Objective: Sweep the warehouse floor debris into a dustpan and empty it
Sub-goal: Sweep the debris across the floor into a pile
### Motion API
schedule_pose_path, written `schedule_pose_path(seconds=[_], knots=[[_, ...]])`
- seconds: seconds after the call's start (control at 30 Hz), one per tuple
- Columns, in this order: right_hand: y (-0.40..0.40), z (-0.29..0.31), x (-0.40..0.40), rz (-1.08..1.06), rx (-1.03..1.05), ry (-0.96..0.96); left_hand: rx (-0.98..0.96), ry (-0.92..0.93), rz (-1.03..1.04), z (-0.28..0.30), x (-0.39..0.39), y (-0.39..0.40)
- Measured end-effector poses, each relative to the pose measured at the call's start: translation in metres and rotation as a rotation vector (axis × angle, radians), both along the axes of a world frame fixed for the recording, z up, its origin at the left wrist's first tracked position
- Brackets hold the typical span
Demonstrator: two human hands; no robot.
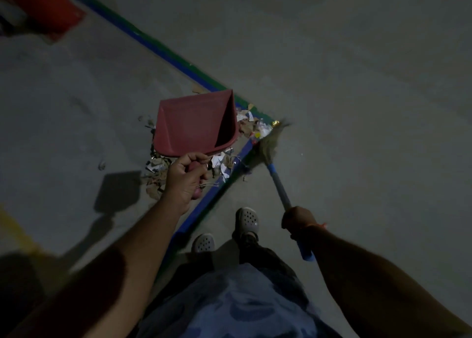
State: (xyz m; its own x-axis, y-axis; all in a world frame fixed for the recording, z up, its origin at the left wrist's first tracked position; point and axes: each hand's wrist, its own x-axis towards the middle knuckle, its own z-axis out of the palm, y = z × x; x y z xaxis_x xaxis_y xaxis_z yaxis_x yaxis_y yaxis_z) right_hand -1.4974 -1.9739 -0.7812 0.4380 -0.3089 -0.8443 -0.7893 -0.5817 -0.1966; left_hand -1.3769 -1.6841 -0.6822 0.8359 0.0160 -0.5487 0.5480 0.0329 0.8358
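**Dustpan tilted at the corner, broom closing on the pile**

Left hand [184, 178] is curling its grip round the red dustpan [194, 124] handle; the pan is sitting tilted amid the debris [251, 127] at the corner of the blue floor line [204, 205]. Right hand [297, 219] is gripping the broom [270, 148] shaft, bristles blurring just beside the litter. Risk: scraps are lying behind and under the pan, so sweeping may push paper past its lip or scatter it across the floor [357, 107]. Dim light is hiding finer bits.

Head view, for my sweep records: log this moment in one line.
left hand grips red dustpan | right hand grips broom | debris at dustpan mouth
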Motion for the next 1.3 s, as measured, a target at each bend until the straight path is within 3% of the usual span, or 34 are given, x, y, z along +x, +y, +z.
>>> schedule_pose_path(seconds=[0.27, 0.53, 0.7, 0.97, 1.17, 1.3], knots=[[0.034, 0.004, 0.089, 0.226, 0.128, -0.070, 0.035, -0.058, 0.152, 0.006, -0.009, 0.005], [0.044, 0.017, 0.024, 0.597, 0.042, -0.280, -0.006, -0.090, 0.183, 0.018, -0.034, 0.045], [0.075, 0.020, -0.054, 0.502, 0.032, -0.371, 0.009, -0.085, 0.126, 0.018, -0.061, 0.084], [0.121, 0.011, -0.168, 0.182, -0.023, -0.221, 0.003, -0.067, 0.000, 0.000, -0.100, 0.127], [0.148, 0.001, -0.195, 0.194, 0.017, 0.037, -0.022, -0.049, -0.018, -0.002, -0.119, 0.141], [0.161, -0.010, -0.185, 0.272, 0.076, 0.093, -0.026, -0.056, 0.005, -0.002, -0.122, 0.149]])
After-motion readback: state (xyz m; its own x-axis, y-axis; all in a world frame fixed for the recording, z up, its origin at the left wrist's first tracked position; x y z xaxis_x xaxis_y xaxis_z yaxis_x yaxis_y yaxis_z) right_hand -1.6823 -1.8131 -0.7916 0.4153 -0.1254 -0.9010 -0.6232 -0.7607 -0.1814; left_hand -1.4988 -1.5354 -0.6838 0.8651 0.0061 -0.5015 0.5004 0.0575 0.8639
